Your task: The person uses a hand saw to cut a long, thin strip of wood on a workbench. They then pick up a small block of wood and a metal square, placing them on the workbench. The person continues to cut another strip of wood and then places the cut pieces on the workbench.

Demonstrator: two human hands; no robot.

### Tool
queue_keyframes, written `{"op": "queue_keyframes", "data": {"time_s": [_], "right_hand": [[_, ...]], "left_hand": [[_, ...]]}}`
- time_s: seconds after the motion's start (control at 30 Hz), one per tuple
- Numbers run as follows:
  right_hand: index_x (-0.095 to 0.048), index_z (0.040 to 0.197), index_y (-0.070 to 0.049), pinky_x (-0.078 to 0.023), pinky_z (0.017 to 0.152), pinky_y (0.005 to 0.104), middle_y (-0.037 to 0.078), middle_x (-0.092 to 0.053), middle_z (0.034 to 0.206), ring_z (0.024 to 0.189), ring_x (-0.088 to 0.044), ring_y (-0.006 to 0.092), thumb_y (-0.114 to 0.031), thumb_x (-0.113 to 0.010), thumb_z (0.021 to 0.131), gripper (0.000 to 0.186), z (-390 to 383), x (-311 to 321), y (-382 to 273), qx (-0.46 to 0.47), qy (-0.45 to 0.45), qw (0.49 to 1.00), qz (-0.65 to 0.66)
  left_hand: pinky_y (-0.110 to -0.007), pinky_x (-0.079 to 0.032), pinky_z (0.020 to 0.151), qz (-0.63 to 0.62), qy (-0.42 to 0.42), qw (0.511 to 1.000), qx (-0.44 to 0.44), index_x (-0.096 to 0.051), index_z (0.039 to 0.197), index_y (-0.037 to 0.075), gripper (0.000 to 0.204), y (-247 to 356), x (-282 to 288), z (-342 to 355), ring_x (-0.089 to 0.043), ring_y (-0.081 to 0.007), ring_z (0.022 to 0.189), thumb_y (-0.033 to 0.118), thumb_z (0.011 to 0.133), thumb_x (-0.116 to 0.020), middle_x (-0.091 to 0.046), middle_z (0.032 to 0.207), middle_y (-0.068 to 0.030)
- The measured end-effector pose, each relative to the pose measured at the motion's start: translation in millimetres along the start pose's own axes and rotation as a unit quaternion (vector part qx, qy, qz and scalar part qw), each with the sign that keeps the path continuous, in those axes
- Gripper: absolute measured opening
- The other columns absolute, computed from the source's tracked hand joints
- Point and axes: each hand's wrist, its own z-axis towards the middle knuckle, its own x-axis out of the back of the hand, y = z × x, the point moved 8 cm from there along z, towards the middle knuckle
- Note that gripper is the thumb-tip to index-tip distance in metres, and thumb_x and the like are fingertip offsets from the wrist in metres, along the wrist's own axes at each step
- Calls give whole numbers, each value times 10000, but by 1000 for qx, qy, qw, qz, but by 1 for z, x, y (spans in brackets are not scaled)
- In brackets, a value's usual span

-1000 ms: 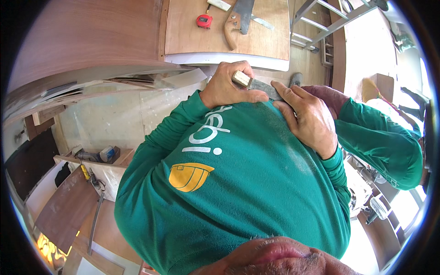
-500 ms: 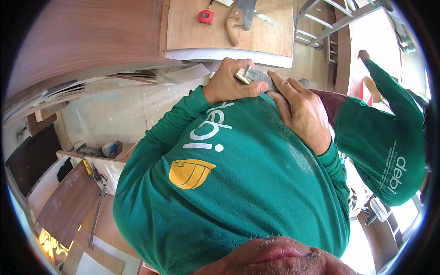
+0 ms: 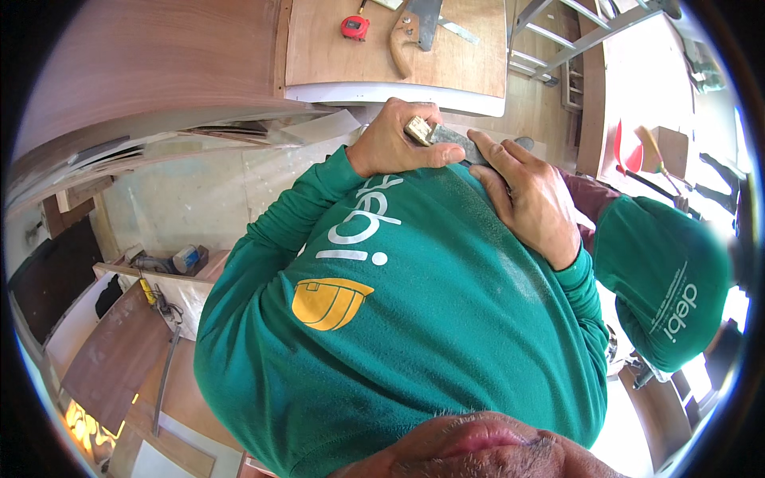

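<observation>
Close to my chest, my left hand (image 3: 396, 142) is closed around a small pale block (image 3: 418, 130) with a rough, yellowish end. Against that block lies a flat grey piece (image 3: 458, 149), which runs across to my right hand (image 3: 535, 191). The fingers of my right hand press on its other end, with the thumb underneath. A dark rounded tip (image 3: 523, 143) shows just past the right fingers. Whether the block and the grey piece are joined, I cannot tell.
Ahead, a wooden board (image 3: 343, 64) carries a handsaw (image 3: 410, 36) and a red tape measure (image 3: 355, 28). A metal ladder (image 3: 586, 40) stands at far right. A person in a green shirt (image 3: 657, 279) is bent over on the right, near a brush (image 3: 652, 147). Tools lie on a left shelf (image 3: 171, 259).
The person on the right has lowered the raised arm and shifted, so the brush and a red object show more. In my hands the block and grey piece have tilted slightly.
</observation>
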Motion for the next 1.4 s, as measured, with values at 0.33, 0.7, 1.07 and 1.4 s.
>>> {"op": "queue_keyframes", "data": {"time_s": [0.33,0.7,1.07,1.4], "right_hand": [[-664,1429,-82,-595,745,510,191,-711,1000,851,-733,425,-257,-678,1056,412,6,-5,11,-18,-6,1000,15],[-665,1429,-84,-593,793,517,195,-714,1029,895,-730,438,-258,-670,1056,412,19,-8,15,-28,16,999,14],[-667,1434,-80,-597,798,505,196,-720,1039,893,-736,436,-263,-669,1063,413,24,-10,16,-72,12,997,20],[-667,1436,-88,-597,798,524,197,-720,1040,887,-732,447,-262,-668,1064,411,34,-7,22,-65,29,997,33]], "left_hand": [[-318,-454,585,-8,12,999,-33,-678,812,35,483,-1,0,14,-556,-118,654,431,803,-954,-647,717,-34],[-337,-442,589,-34,-19,999,4,-690,821,22,438,-14,-3,25,-545,-118,661,412,857,-884,-613,676,-32],[-317,-486,609,-37,6,999,26,-723,823,17,393,-22,-2,25,-599,-122,678,372,843,-891,-678,707,-65],[-296,-513,632,-94,16,994,49,-724,878,10,457,-12,-1,33,-610,-111,712,395,811,-962,-707,770,-53]]}}
